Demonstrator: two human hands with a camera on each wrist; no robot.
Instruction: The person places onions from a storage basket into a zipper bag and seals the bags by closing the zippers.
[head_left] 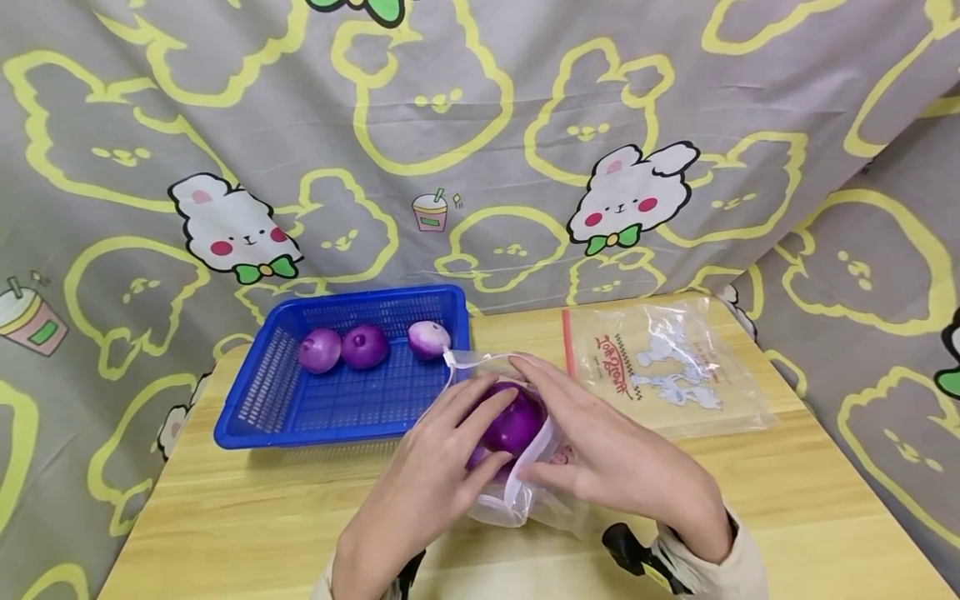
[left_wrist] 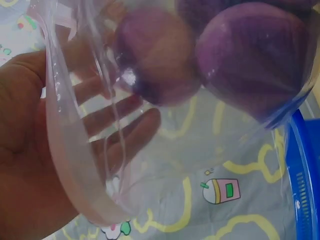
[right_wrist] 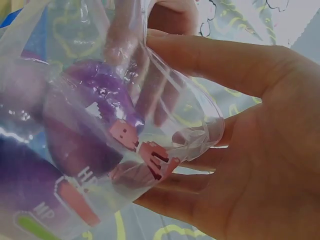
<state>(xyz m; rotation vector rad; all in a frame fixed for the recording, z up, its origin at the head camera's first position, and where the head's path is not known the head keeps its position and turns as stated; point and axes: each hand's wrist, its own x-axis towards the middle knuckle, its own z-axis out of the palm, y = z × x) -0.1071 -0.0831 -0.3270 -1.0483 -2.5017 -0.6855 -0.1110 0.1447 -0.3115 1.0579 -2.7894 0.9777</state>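
My left hand (head_left: 442, 450) reaches into the mouth of a clear slider-zip bag (head_left: 502, 510). Its thumb and index finger lie on either side of a purple onion (head_left: 516, 427) there. From the left wrist, the hand (left_wrist: 120, 130) shows through the film, fingers close to an onion (left_wrist: 157, 60). My right hand (head_left: 615, 454) holds the bag's rim from the other side, thumb near and fingers far. In the right wrist view several onions (right_wrist: 85, 120) press together inside the printed bag.
A blue plastic basket (head_left: 247, 408) stands at the back left with two purple onions (head_left: 365, 347) and a paler one (head_left: 428, 340). To the right, a flat printed bag (head_left: 667, 367) with a red zip edge lies on the wooden table (head_left: 787, 508). A patterned curtain (head_left: 480, 183) hangs behind.
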